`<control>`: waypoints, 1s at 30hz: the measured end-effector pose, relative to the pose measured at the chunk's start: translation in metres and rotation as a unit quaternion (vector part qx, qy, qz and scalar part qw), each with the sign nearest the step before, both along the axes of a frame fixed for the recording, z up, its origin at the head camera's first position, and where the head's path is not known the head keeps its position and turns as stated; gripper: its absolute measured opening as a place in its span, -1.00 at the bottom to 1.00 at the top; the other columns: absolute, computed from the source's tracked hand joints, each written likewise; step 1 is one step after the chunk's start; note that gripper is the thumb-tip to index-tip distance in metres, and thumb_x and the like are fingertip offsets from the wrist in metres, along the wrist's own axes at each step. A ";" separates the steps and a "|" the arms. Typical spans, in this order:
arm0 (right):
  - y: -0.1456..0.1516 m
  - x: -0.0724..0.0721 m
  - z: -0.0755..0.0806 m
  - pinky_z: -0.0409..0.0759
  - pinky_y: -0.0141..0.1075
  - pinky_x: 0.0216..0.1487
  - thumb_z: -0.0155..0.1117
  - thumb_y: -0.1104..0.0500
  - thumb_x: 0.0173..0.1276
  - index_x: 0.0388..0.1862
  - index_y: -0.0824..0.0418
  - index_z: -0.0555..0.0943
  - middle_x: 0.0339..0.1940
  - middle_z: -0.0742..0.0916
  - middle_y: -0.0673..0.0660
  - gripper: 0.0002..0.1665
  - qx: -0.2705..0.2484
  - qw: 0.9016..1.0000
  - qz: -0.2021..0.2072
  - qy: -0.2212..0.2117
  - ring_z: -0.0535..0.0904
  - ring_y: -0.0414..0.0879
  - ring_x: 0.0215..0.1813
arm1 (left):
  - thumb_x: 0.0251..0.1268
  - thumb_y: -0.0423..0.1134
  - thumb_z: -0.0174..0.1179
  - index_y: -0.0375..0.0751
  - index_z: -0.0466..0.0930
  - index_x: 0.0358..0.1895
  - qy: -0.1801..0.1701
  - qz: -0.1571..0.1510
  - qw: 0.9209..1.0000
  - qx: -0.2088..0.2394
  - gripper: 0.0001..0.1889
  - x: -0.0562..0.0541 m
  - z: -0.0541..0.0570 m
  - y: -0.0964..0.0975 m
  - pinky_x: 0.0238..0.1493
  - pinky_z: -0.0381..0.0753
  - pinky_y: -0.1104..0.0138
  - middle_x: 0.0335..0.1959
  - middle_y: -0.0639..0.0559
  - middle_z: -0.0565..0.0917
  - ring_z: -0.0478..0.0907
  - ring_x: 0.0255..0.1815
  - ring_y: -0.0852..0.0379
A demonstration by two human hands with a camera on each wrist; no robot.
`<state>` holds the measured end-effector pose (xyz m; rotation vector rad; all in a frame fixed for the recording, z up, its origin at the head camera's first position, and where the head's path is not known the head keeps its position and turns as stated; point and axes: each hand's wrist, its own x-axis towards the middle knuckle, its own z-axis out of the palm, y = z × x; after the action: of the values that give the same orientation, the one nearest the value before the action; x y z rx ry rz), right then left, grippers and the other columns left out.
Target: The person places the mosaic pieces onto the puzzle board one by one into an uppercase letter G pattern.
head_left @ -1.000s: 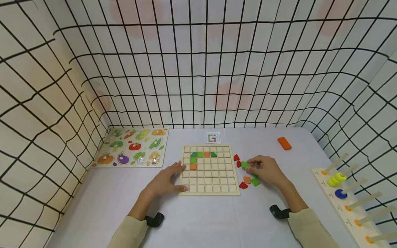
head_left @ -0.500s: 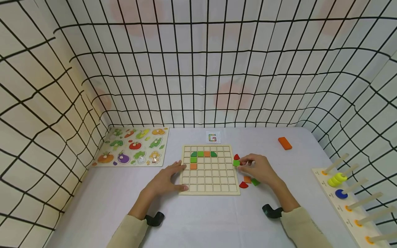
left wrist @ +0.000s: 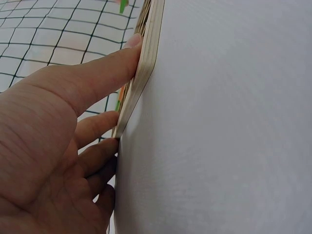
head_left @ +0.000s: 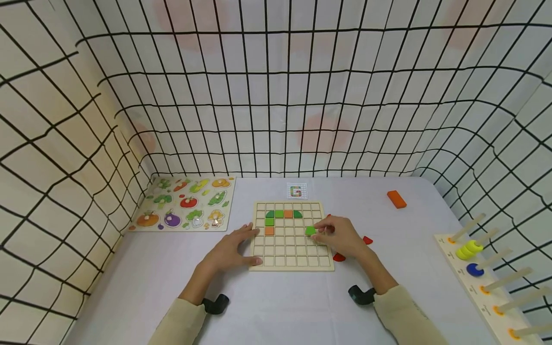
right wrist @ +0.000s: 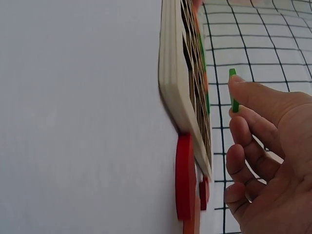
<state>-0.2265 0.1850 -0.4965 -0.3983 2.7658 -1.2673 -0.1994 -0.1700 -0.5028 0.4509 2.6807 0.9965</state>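
Note:
A square wooden grid board [head_left: 291,269] lies on the white table. Along its left edge my left hand [head_left: 230,249] rests, fingers extended; in the left wrist view the thumb [left wrist: 105,75] touches the board's rim. Between thumb and forefinger, my right hand [head_left: 342,235] pinches a green square tile [head_left: 310,231], held over the right part of the grid. The right wrist view shows this tile [right wrist: 234,92] edge-on, raised above the board. Set in the grid are green squares [head_left: 279,213], orange squares [head_left: 269,231] and dark green rounded-corner tiles [head_left: 297,214].
Red fan-shaped tiles [head_left: 339,257] lie right of the board, partly behind my right hand. A pattern card [head_left: 297,191] is behind the board. Around stand a vegetable puzzle [head_left: 181,203], an orange block [head_left: 396,199] and a peg stand [head_left: 470,268]. Black mesh surrounds the table.
My right hand has carried the green square tile leftward from the loose pieces to over the grid. A red tile now shows beside its wrist. The left hand stays put.

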 end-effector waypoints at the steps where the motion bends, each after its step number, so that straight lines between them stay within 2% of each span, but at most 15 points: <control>1: -0.003 0.000 -0.001 0.51 -0.36 -0.31 0.58 0.04 0.24 -0.04 0.10 0.80 -0.32 0.72 -0.04 -0.67 -0.002 1.000 0.008 0.008 0.53 -0.12 -0.26 | 0.02 0.22 0.54 0.10 0.40 0.53 0.001 -0.001 1.000 0.001 -0.06 0.000 0.000 0.000 0.62 0.13 -0.17 0.66 0.12 0.21 0.04 0.72 -0.02; 4: -0.012 -0.002 -0.003 0.51 -0.37 -0.33 0.60 0.06 0.22 -0.05 0.13 0.81 -0.33 0.73 -0.05 -0.67 -0.007 0.999 0.032 0.031 0.54 -0.15 -0.31 | 0.02 0.22 0.55 0.10 0.40 0.53 0.001 -0.001 1.000 0.002 -0.06 0.000 0.000 0.000 0.62 0.13 -0.17 0.66 0.12 0.21 0.04 0.72 -0.02; 7: -0.021 -0.003 -0.004 0.54 -0.36 -0.32 0.60 0.06 0.22 -0.07 0.12 0.81 -0.34 0.72 -0.06 -0.68 -0.016 0.998 0.044 0.036 0.55 -0.15 -0.32 | 0.02 0.22 0.55 0.11 0.40 0.53 0.001 0.000 1.000 0.002 -0.06 0.000 -0.001 0.000 0.62 0.14 -0.17 0.66 0.13 0.21 0.03 0.72 -0.01; 15: -0.046 -0.006 -0.006 0.56 -0.36 -0.32 0.63 0.05 0.19 -0.09 0.05 0.82 -0.38 0.72 -0.11 -0.70 -0.007 0.998 0.048 0.030 0.56 -0.18 -0.34 | 0.02 0.21 0.55 0.11 0.41 0.53 0.001 0.000 1.000 0.004 -0.07 0.000 0.000 0.001 0.62 0.13 -0.17 0.66 0.10 0.21 0.04 0.71 -0.02; 25: -0.076 -0.008 -0.008 0.52 -0.38 -0.33 0.63 0.07 0.19 -0.12 0.03 0.82 -0.39 0.70 -0.13 -0.73 -0.001 0.996 0.083 0.015 0.52 -0.18 -0.36 | 0.03 0.23 0.53 0.11 0.41 0.53 0.000 -0.002 1.000 -0.003 -0.07 0.000 0.000 0.001 0.61 0.13 -0.21 0.66 0.10 0.21 0.04 0.71 -0.04; 30: -0.090 -0.007 -0.006 0.50 -0.38 -0.30 0.61 0.07 0.21 -0.14 0.04 0.81 -0.39 0.70 -0.13 -0.75 0.000 0.996 0.085 -0.005 0.51 -0.17 -0.33 | 0.04 0.22 0.54 0.12 0.41 0.53 0.000 -0.004 1.000 0.001 -0.08 -0.001 0.000 0.000 0.60 0.13 -0.23 0.67 0.09 0.20 0.03 0.72 -0.05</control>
<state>-0.2331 0.0953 -0.5029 -0.6122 2.6575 -1.2250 -0.2004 -0.1701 -0.5030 0.4622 2.6755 0.9980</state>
